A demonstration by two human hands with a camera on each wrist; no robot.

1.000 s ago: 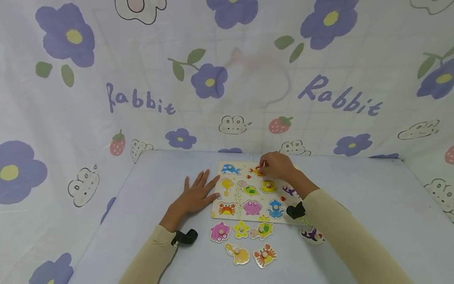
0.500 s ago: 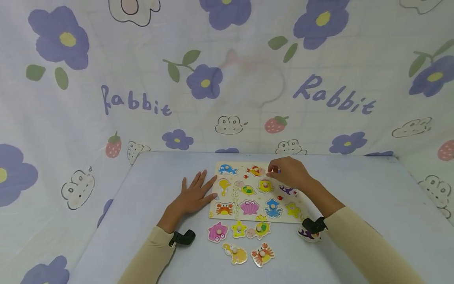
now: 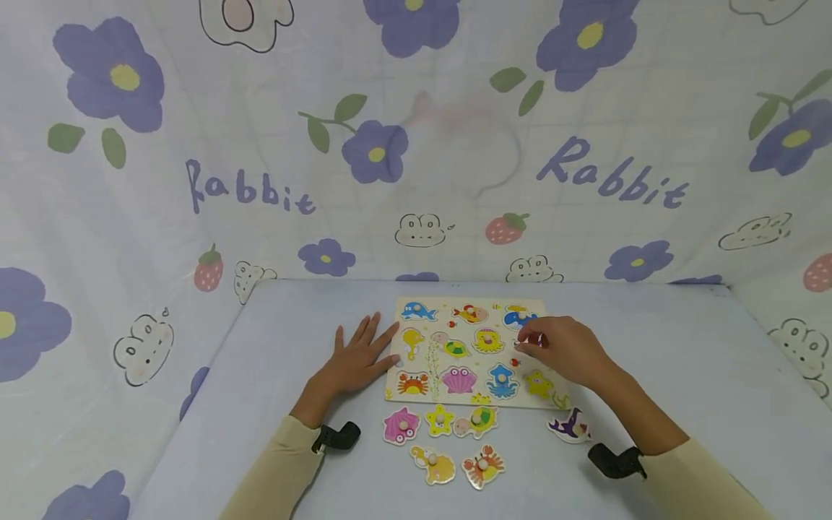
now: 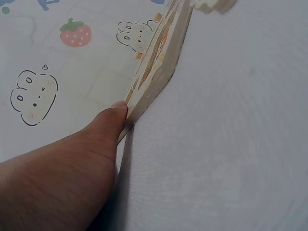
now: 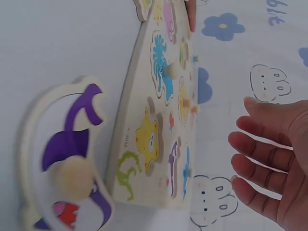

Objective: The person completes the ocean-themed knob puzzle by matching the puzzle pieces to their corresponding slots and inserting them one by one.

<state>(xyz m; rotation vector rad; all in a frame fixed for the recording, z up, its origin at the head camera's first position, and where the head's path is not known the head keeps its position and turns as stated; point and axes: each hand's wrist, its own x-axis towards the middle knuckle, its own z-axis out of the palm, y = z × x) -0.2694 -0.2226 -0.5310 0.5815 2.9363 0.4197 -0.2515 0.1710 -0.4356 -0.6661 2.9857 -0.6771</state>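
A wooden peg puzzle board (image 3: pixel 442 300) with sea animals lies on the table. My left hand (image 3: pixel 354 361) rests spread beside its left edge; in the left wrist view the thumb (image 4: pixel 113 113) touches that edge. My right hand (image 3: pixel 568 350) hovers over the board's right side, fingers loosely curled with nothing in them, as the right wrist view shows. Near it, a dark blue whale piece (image 3: pixel 518 319) sits in the top right slot. Knobbed fish (image 3: pixel 469 313), octopus (image 3: pixel 486 341) and squid (image 3: pixel 502 383) pieces sit in the board too. A purple killer whale piece (image 3: pixel 569 427) lies below the board's right corner.
In front of the board lie loose pieces: a pink shell (image 3: pixel 401 426), a yellow starfish (image 3: pixel 440 420), a turtle (image 3: pixel 477 422), a seahorse (image 3: pixel 434 466) and a crab (image 3: pixel 484 468). A patterned cloth (image 3: pixel 455 253) hangs behind the table (image 3: pixel 292 310).
My right hand has moved from the fish piece past the top right slot, then back toward me and right. The dark blue whale is now uncovered. My left hand stays put.
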